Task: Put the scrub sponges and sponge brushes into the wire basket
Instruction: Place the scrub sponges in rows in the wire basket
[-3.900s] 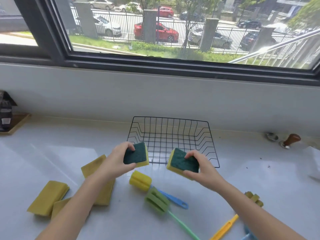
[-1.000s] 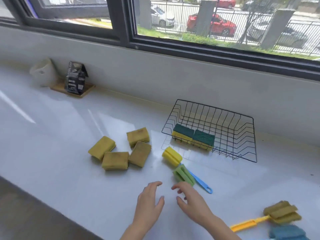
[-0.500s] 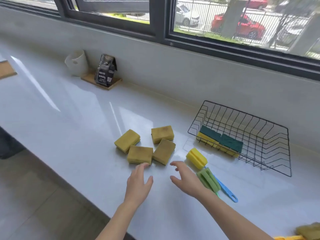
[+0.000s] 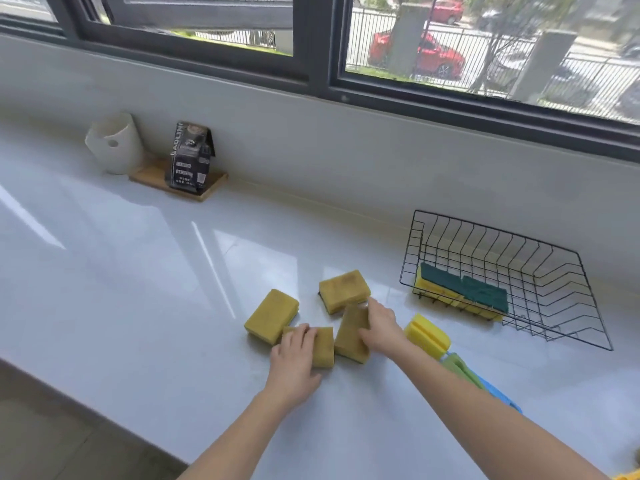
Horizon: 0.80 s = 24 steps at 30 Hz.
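Several yellow scrub sponges lie yellow side up on the white counter. My left hand [image 4: 294,355] rests on the near sponge [image 4: 323,346], fingers curled over it. My right hand [image 4: 381,327] grips the tilted sponge [image 4: 351,332] beside it. Two more lie loose: a left sponge [image 4: 272,315] and a far sponge [image 4: 343,291]. The black wire basket [image 4: 568,306] stands to the right with two green-topped sponges [image 4: 464,289] inside. A yellow sponge brush [image 4: 427,336] and a green sponge brush [image 4: 459,367] lie partly under my right forearm.
A white cup [image 4: 116,143] and a black packet [image 4: 190,157] on a wooden tray [image 4: 211,192] stand at the back left by the wall. The counter's front edge runs diagonally below my left arm, with floor beyond it.
Both hands have reached forward from above the counter onto the sponges; the left covers the near one and the right has taken the one beside it, which now tilts.
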Tool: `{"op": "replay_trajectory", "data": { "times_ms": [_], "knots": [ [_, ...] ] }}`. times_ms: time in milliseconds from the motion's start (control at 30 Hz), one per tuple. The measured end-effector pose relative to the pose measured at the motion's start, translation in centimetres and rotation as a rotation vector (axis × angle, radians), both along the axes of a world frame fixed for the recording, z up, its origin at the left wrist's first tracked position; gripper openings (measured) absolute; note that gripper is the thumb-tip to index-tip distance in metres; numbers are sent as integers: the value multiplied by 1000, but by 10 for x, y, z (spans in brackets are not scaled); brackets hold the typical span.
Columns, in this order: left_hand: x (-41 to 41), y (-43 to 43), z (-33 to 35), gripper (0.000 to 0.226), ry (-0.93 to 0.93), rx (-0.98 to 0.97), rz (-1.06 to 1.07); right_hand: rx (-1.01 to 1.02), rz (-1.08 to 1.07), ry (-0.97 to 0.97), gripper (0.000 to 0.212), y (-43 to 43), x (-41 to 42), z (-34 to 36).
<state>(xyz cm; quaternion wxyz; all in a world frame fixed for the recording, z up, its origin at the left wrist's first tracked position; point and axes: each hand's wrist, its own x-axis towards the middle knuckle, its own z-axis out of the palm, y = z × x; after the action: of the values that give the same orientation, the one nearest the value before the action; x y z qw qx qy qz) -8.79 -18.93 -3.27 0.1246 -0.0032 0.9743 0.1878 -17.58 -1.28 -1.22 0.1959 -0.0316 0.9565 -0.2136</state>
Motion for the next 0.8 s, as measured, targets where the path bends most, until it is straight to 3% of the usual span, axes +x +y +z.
{"op": "replay_trajectory", "data": {
  "times_ms": [100, 300, 500, 667, 800],
  "knots": [
    [-1, 5, -8, 74, 28, -79, 7, 185, 72, 18, 49, 1, 11, -12],
    [-14, 8, -12, 67, 69, -205, -24, 108, -17, 12, 57, 25, 19, -13],
    [-10, -1, -15, 56, 109, -82, 36, -60, -52, 57, 50, 33, 35, -11],
    [-2, -10, -14, 56, 123, 18, 13, -218, -95, 257, 74, 40, 42, -2],
    [9, -16, -13, 59, 133, 54, -37, -173, -29, 338, 65, 42, 45, 6]
  ]
}}
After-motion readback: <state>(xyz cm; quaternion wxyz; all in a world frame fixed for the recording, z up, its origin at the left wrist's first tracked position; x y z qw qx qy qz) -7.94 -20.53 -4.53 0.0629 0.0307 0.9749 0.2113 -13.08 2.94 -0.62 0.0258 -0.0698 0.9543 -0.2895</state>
